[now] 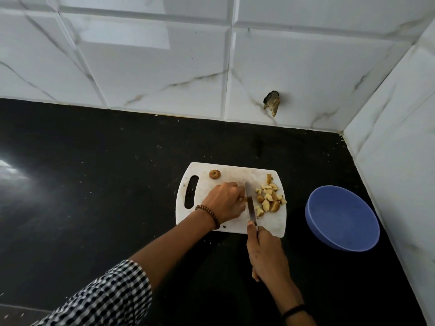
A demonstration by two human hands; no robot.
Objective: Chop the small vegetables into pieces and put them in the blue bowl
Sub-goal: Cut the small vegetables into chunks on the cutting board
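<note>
Board point(213, 191): white, handle slot at left, lay on the black counter point(94, 184) near the tiled corner.

Left hand point(224, 201): on the board, fingers curled down, pinning a vegetable point(242, 198), mostly hidden, just left of the blade. Bead bracelet point(208, 211) on the wrist; checked sleeve point(106, 297) on the forearm.

Right hand point(266, 252): clenched round the knife point(251, 204) handle, forefinger along the spine, blade pointing far and down on the board beside the left fingertips. Black band point(294, 310) on the wrist.

Pieces point(269, 196): pale, brown-skinned, heaped on the board's right side, just right of the blade.

Whole vegetable point(214, 174): at the board's far left corner, apart from the hand.

Bowl point(341, 217): blue, on the counter right of the board, near the right wall point(400, 137).
</note>
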